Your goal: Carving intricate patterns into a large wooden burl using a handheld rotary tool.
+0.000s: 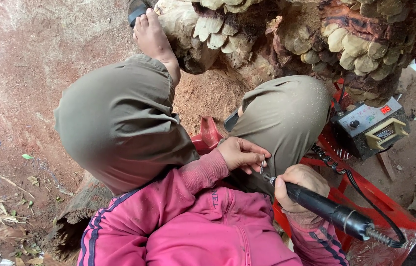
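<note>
My right hand (pixel 300 184) grips a black rotary tool handpiece (pixel 333 213), its metal tip pointing up-left toward my left hand. My left hand (pixel 242 153) pinches a small thin metal bit (pixel 263 162) between its fingers, just above the tool's tip. Both hands rest over my lap, close to my right knee. A black coiled cable (pixel 365 197) runs from the handpiece's rear end up to a grey control box (pixel 369 127) with a red digit display.
A large carved wooden piece (pixel 306 34) with pale scale-like shapes fills the top. Sawdust (pixel 208 93) lies between my knees. I sit on a red plastic stool (pixel 390 207). My bare foot (pixel 154 37) rests near the carving. Bare earth with dry leaves lies to the left.
</note>
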